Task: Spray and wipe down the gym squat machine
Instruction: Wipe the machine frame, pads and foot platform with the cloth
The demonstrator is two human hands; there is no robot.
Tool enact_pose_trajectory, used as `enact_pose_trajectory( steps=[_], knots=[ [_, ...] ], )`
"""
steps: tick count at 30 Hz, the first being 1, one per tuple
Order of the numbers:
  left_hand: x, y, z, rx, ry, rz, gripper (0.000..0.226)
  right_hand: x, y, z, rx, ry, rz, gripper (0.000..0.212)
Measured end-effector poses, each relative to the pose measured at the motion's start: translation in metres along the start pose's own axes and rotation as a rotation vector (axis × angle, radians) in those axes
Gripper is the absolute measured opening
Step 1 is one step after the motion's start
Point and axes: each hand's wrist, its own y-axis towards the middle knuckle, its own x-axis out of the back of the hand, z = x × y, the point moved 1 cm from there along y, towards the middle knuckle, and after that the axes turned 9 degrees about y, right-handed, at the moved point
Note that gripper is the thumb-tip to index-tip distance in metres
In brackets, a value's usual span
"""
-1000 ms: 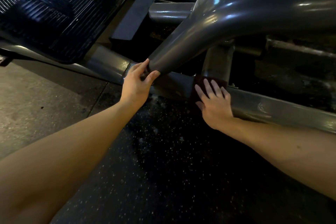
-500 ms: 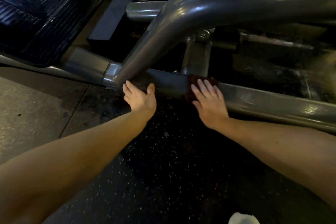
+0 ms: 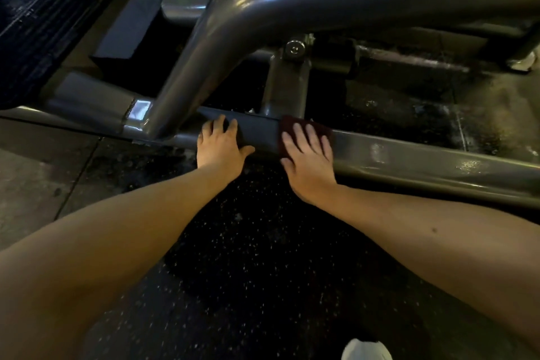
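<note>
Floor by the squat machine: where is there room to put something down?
The speckled rubber floor between the forearms, this side of the low frame bar, is bare. So is the concrete patch left of it. It is crowded on the bar, where the left hand and the right hand, pressing a dark red cloth, sit close together.

Along the low rail (image 3: 409, 161) you have free room toward your right, but on your left the thick slanted tube (image 3: 204, 52) meets it, and a short post (image 3: 285, 88) stands close behind.
</note>
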Motion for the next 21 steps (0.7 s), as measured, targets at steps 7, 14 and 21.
enact_pose_trajectory(
  steps=[7, 14, 21],
  knots=[
    [0.007, 0.010, -0.009, 0.009, 0.083, 0.094, 0.082, 0.018, 0.094, 0.011, 0.036, 0.113, 0.139, 0.055],
    [0.012, 0.018, -0.011, 0.028, 0.108, 0.145, 0.082, 0.038, 0.174, 0.008, -0.060, 0.056, 0.201, 0.078],
    [0.014, 0.014, -0.009, 0.002, 0.081, 0.123, 0.080, 0.035, 0.173, -0.017, -0.420, 0.508, 0.154, 0.067]
  ],
)
